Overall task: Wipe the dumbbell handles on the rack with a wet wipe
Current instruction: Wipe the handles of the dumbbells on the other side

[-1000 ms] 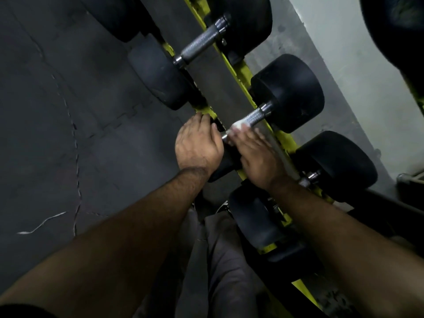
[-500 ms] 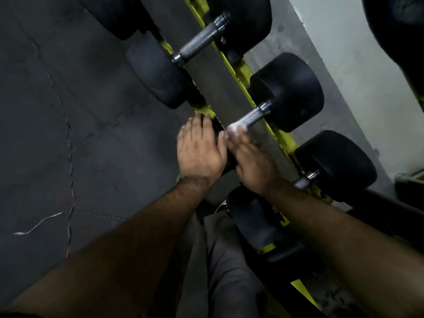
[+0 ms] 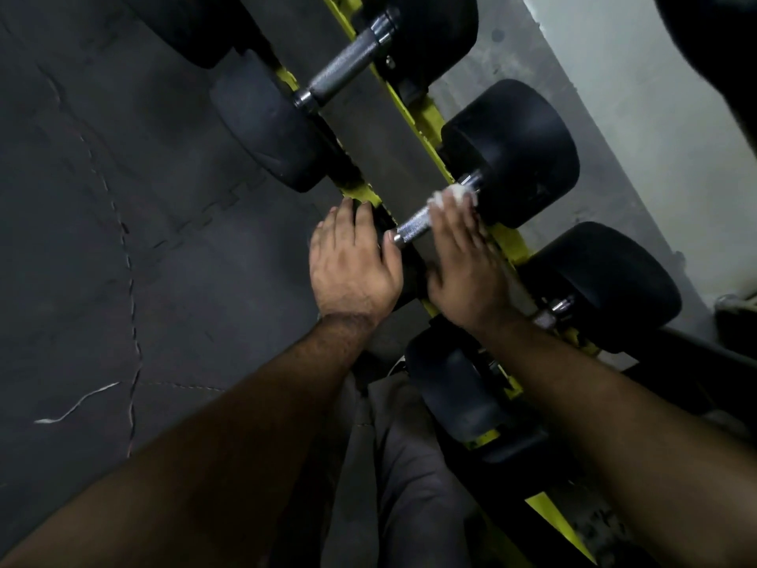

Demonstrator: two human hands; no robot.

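Black dumbbells lie across a yellow rack (image 3: pixel 426 112). The middle dumbbell has a knurled metal handle (image 3: pixel 413 225) and a black far head (image 3: pixel 516 153). My right hand (image 3: pixel 463 260) is wrapped over that handle near its far end, pressing a white wet wipe (image 3: pixel 450 194) that shows past the fingertips. My left hand (image 3: pixel 352 260) lies flat on the near head of the same dumbbell, which it mostly hides. Another dumbbell handle (image 3: pixel 348 69) lies bare further along the rack.
A third dumbbell (image 3: pixel 602 289) sits under my right forearm, its handle mostly hidden. Dark rubber floor tiles (image 3: pixel 123 198) lie to the left with a white scrap (image 3: pixel 78 403). A pale wall (image 3: pixel 635 116) runs behind the rack. My grey trousers (image 3: pixel 393 465) show below.
My right hand has slid the wipe along the handle from its near end to the far end by the black head. The left hand stays on the near head.
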